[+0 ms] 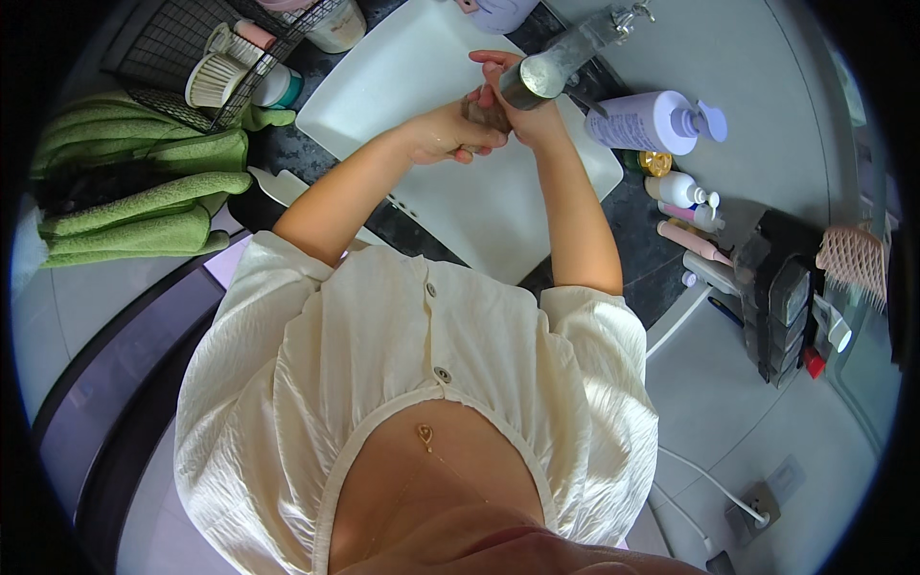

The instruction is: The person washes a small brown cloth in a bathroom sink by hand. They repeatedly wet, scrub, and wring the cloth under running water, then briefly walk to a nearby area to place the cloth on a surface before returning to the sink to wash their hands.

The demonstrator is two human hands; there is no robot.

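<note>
Both of my hands are together over a white rectangular washbasin [460, 215], beneath a metal tap [543, 79]. Wet and curled, my left hand [449, 133] grips a small brownish, translucent-looking object [490, 116]; its exact kind is unclear. My right hand [539, 126] is against the other side of that object, with some fingers extended past the tap. The tap's spout hides part of the right palm, so its hold on the object cannot be told.
Right of the basin stand a lilac pump bottle [636, 122], a white pump bottle [675, 189] and a black organiser [776, 295]. A pink hairbrush [852, 259] is beyond. On the left are a black wire basket [172, 50] and green towels [144, 215]. A plugged socket [751, 510] is low right.
</note>
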